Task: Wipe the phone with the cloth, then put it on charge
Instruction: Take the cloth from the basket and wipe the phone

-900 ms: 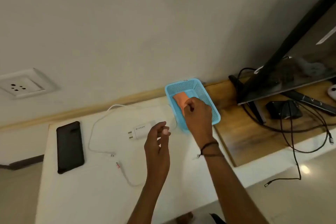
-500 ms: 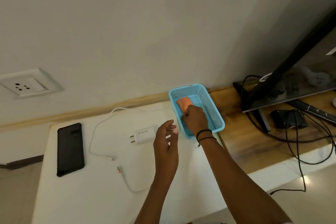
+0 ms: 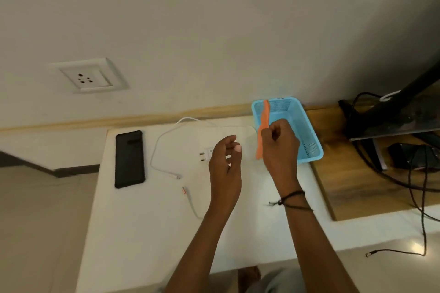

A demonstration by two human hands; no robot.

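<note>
A black phone (image 3: pixel 129 159) lies flat at the left of the white table (image 3: pixel 142 233). My right hand (image 3: pixel 279 144) pinches an orange cloth (image 3: pixel 263 123) and holds it on edge over the left rim of a blue mesh basket (image 3: pixel 309 135). My left hand (image 3: pixel 225 164) hovers over the table's middle with loosely curled fingers and holds nothing. It partly hides a white charger plug (image 3: pixel 206 154). The plug's white cable (image 3: pixel 157 147) loops toward the phone, its free end (image 3: pixel 183 190) lying near the table's middle.
A white wall socket (image 3: pixel 88 77) sits on the wall above the phone. To the right stands a wooden board (image 3: pixel 357 188) with a black monitor (image 3: pixel 404 107), a small black box (image 3: pixel 409 156) and several black cables (image 3: pixel 416 204).
My right hand has lifted the orange cloth up out of the basket and turned it on edge. My left hand stays hovering near the charger plug.
</note>
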